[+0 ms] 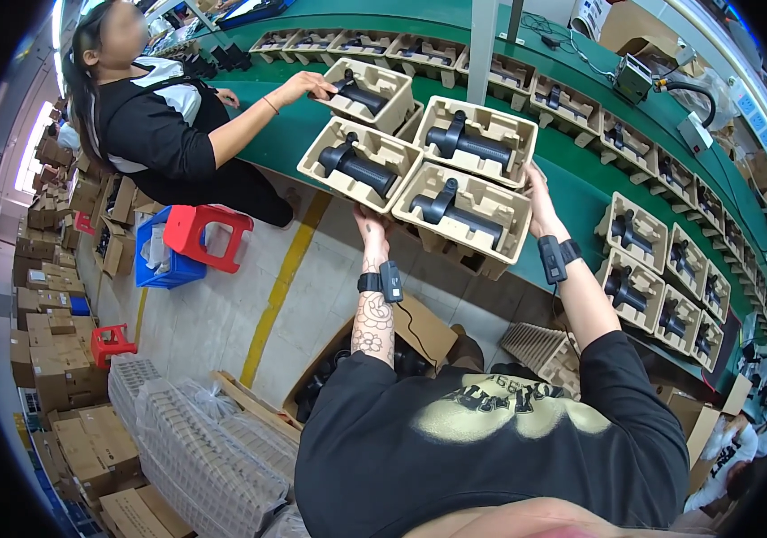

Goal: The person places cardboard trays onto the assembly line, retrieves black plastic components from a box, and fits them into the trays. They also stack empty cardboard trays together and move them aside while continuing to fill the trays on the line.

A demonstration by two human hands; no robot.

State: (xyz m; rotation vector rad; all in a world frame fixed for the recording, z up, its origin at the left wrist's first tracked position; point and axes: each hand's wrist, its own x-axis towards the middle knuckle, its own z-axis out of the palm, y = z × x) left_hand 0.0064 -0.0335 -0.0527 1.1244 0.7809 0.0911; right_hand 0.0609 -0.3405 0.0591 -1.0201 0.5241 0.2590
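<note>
Several tan moulded pulp trays are grouped in front of me at the bench's near edge, some with more trays beneath. Each holds a black cylindrical part with a ribbed barrel and a clamp-like collar. From below, my left hand grips the near side of the group, its fingertips hidden under the trays. My right hand presses on the right end of the trays, fingers along the wall. Both wrists wear a strapped black device. At the far left tray, a co-worker's hand touches the black part inside.
More filled trays stand on the green bench to the right, and a long row lines its back. A metal post rises behind the group. Red stools, a blue crate and open cartons occupy the floor.
</note>
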